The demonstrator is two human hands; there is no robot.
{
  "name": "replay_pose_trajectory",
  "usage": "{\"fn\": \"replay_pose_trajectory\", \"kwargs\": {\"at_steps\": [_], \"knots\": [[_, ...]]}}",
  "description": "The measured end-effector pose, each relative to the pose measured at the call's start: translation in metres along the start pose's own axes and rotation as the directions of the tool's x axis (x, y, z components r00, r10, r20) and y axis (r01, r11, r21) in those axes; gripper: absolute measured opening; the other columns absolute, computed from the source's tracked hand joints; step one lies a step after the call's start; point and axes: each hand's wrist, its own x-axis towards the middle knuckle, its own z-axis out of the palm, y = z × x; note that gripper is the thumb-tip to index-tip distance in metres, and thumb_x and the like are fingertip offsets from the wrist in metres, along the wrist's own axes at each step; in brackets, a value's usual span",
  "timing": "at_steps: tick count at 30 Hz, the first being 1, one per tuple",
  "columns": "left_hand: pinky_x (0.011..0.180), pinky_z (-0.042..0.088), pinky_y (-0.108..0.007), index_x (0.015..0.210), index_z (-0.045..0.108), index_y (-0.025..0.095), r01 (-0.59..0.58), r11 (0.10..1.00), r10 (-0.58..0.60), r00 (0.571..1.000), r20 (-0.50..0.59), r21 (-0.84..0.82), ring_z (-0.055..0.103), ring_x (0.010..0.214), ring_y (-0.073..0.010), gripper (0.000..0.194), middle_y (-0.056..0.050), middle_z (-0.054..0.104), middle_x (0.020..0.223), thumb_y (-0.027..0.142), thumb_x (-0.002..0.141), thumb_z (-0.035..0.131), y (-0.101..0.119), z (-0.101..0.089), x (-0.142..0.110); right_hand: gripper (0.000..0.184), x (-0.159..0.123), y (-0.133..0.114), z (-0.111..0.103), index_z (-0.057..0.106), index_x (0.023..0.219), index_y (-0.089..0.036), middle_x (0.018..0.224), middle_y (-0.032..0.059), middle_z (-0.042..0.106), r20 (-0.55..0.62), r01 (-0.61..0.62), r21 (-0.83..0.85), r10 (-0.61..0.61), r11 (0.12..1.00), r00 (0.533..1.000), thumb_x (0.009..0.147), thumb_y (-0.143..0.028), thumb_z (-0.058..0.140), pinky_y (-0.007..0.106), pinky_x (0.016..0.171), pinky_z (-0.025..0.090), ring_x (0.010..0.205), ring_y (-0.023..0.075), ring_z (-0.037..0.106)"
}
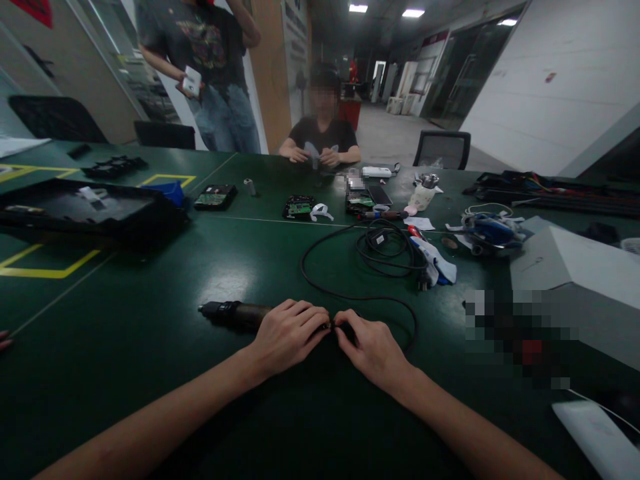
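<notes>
On the green table lies a corded electric screwdriver (243, 315), its black tip pointing left. My left hand (290, 333) is wrapped over its rear part, with the fingertips at the end of the handle. Close by on the right, my right hand (373, 347) pinches the end of a black cable (345, 296), most of that end hidden by the fingers. Both hands' fingertips nearly meet, and whether the cable joins the screwdriver is hidden between them. From my right hand the cable loops round to a coil (385, 247) farther back on the table.
A large black casing (90, 217) stands at the left. Circuit boards (299, 207), a cup of bits (423, 195) and a glove (437, 259) lie beyond the hands. A white box (580, 267) is at the right. A person sits opposite; another stands behind.
</notes>
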Motion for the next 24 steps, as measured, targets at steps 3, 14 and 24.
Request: {"fn": "replay_pose_trajectory", "kwargs": {"at_steps": [3,14,24], "knots": [[0.085,0.050,-0.038,0.115,0.067,0.022,0.036,0.999,-0.036,0.999,0.001,0.013,0.068,0.098,-0.0200,0.021,-0.003,0.074,0.114,0.035,0.101,0.058,0.0005,-0.0001,0.0001,0.014,0.0000,-0.0003,-0.0005,0.057,0.116,-0.025,0.103,0.0031,0.072,0.000,0.008,-0.001,-0.008,1.000,1.000,0.104,-0.021,0.054,0.029,0.073,0.052,0.082,0.0185,0.071],[0.085,0.049,-0.037,0.120,0.065,0.023,0.022,1.000,-0.021,0.999,0.025,-0.005,0.068,0.102,-0.0209,0.024,-0.004,0.073,0.120,0.034,0.100,0.057,0.0014,-0.0021,0.0002,0.012,-0.0004,-0.0002,0.0009,0.057,0.114,-0.025,0.102,0.0025,0.072,-0.001,-0.001,-0.015,0.001,1.000,1.000,0.104,-0.021,0.055,0.029,0.072,0.051,0.081,0.0183,0.071],[0.087,0.048,-0.038,0.120,0.064,0.023,0.010,1.000,-0.010,1.000,0.018,-0.025,0.068,0.102,-0.0212,0.023,-0.004,0.072,0.121,0.032,0.101,0.058,0.0017,-0.0025,0.0005,0.012,-0.0011,-0.0013,0.0006,0.057,0.114,-0.025,0.101,0.0023,0.073,-0.025,0.008,-0.032,-0.009,0.999,1.000,0.104,-0.021,0.055,0.029,0.072,0.051,0.081,0.0187,0.072]]}}
